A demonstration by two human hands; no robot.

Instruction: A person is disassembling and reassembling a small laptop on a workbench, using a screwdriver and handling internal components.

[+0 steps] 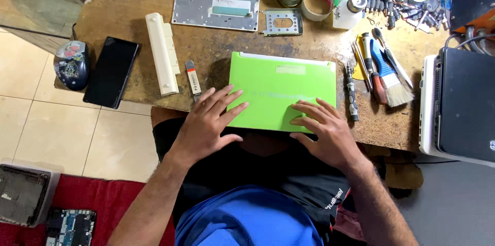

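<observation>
I see left hand (209,122) | right hand (324,130) | fingers (229,102) spread flat, gripping nothing, steadying closed lime-green plastic laptop (281,88) mid-frame on worn brown desk (129,3)

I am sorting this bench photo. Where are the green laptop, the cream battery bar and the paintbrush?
green laptop (281,83): head view, on the middle of its closed lid.
cream battery bar (161,52): head view, midway along its length.
paintbrush (398,93): head view, on the pale bristles.
</observation>
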